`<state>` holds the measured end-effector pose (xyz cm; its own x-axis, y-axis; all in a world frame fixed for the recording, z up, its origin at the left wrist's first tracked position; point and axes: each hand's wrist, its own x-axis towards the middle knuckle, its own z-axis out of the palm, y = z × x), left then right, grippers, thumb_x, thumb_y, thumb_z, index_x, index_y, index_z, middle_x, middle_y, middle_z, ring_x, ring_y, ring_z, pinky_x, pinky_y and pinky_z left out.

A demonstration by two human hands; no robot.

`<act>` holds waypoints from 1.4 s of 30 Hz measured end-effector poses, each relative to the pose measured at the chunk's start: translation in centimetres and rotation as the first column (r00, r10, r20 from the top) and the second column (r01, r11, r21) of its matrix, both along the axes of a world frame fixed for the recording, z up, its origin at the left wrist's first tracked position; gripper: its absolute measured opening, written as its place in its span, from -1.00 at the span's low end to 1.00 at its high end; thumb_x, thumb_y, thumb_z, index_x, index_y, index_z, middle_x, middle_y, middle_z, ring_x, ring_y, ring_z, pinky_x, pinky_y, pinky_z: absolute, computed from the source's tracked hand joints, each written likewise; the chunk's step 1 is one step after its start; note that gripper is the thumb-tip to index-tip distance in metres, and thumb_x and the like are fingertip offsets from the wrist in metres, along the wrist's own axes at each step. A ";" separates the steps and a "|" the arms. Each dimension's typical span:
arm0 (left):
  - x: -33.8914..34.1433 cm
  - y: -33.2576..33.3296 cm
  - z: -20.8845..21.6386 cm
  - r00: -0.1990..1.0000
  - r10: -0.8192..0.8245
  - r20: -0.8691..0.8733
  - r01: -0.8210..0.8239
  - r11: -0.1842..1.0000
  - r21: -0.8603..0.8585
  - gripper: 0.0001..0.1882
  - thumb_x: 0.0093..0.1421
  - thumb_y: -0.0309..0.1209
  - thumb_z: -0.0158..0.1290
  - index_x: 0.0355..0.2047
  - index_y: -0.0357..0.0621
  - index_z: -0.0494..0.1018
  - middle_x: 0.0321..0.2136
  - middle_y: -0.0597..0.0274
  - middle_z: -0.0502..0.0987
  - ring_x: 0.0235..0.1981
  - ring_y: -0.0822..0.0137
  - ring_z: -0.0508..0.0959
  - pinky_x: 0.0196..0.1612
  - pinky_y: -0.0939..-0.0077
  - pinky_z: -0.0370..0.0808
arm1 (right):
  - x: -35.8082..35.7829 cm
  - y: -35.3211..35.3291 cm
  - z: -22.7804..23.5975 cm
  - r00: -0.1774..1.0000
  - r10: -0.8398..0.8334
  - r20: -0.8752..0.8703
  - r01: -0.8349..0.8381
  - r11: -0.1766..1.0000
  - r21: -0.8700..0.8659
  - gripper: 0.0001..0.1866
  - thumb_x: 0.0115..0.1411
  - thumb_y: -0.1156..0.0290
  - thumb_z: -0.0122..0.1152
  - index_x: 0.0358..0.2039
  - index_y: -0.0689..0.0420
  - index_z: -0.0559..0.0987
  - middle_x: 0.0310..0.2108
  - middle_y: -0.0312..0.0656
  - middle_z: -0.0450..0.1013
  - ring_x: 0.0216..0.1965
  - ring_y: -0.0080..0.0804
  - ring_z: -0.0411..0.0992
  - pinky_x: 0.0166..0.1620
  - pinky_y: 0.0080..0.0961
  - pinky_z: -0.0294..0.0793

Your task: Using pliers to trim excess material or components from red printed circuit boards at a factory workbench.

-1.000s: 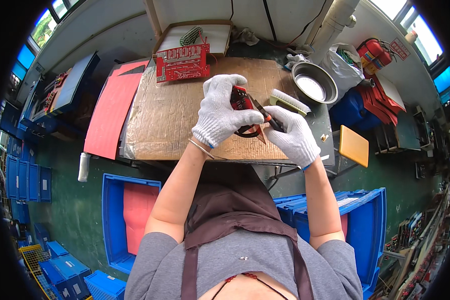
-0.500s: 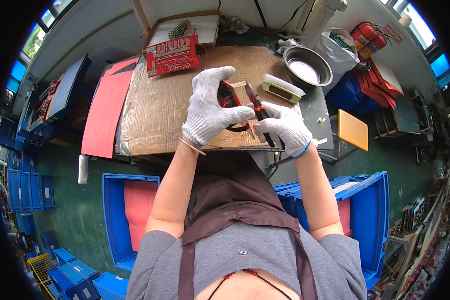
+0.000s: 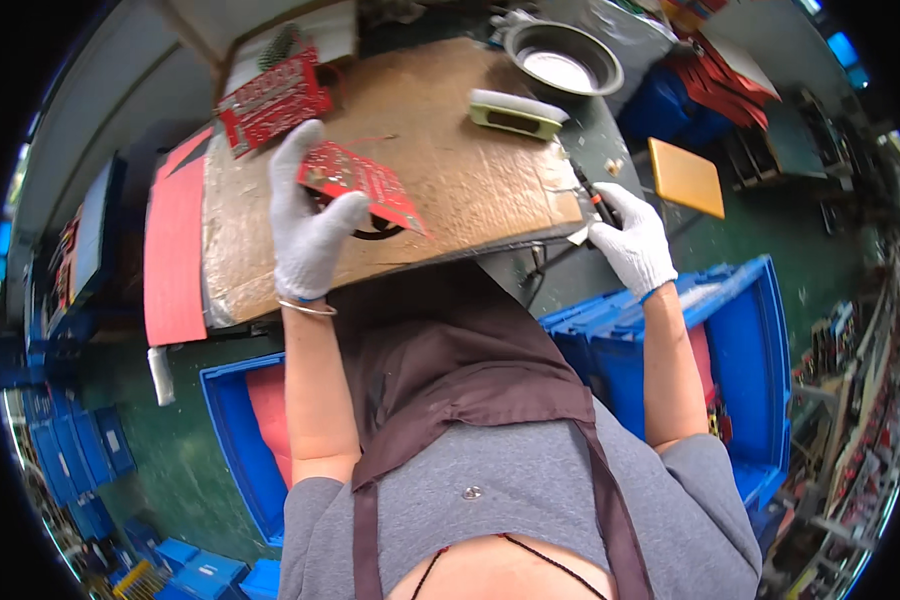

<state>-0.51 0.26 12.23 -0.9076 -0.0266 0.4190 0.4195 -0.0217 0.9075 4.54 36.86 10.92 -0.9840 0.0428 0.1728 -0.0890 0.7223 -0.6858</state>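
Observation:
My left hand [image 3: 305, 225], in a white knit glove, grips a red circuit board [image 3: 365, 183] by its left side, over the cardboard. A black loop, perhaps a cable, shows just below the board. Toward the right end of the table, my gloved right hand [image 3: 634, 243] is closed around side cutters [image 3: 597, 196] with dark handles and an orange band. Their jaws point away from me and are blurred. A second red circuit board [image 3: 273, 100] leans near a shallow box at the back left.
Cardboard [image 3: 430, 170] covers the tabletop. Toward the back lie a green scrub brush [image 3: 515, 118] and a metal bowl [image 3: 605, 75]. A yellow stool [image 3: 686, 178] stands right of the table. Blue crates [image 3: 610, 370] flank me; a pink sheet [image 3: 175, 250] lies at left.
My hands have moved apart: the left went left with the circuit board, the right went right with the side cutters, away from the board. The whole view has also shifted and tilted.

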 end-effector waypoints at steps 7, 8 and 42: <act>-1.1 -0.2 -0.6 0.997 -0.011 -0.072 0.010 1.000 -0.007 -0.11 0.09 -0.37 0.42 0.39 -0.23 0.28 0.25 0.20 0.40 0.13 0.36 0.46 0.15 0.49 0.49 | 6.0 4.7 -0.5 0.968 -0.243 -0.061 0.225 0.739 0.636 -0.54 0.05 0.51 0.31 0.04 0.02 0.62 -0.11 -0.06 0.60 -0.08 0.02 0.58 0.00 -0.16 0.58; -0.9 0.2 -0.4 0.999 -0.028 -0.036 0.028 1.000 0.010 -0.09 0.08 -0.29 0.45 0.39 -0.23 0.28 0.27 0.18 0.39 0.15 0.35 0.46 0.17 0.48 0.48 | 6.1 4.4 -1.0 0.970 -0.236 -0.065 0.212 0.675 0.706 -0.56 0.03 0.50 0.34 -0.02 -0.03 0.62 -0.16 -0.11 0.59 -0.12 0.01 0.56 -0.08 -0.09 0.56; 4.2 2.5 -3.8 0.877 0.171 -0.450 -0.400 0.778 -0.484 0.17 -0.26 0.08 0.57 0.32 -0.14 0.32 0.25 0.00 0.37 0.33 -0.11 0.31 0.40 -0.02 0.26 | 2.8 -8.7 5.7 0.913 0.407 -0.003 -0.401 0.901 0.162 -0.49 0.11 0.51 0.32 0.13 0.10 0.58 -0.03 0.01 0.57 0.03 -0.01 0.54 0.12 -0.27 0.52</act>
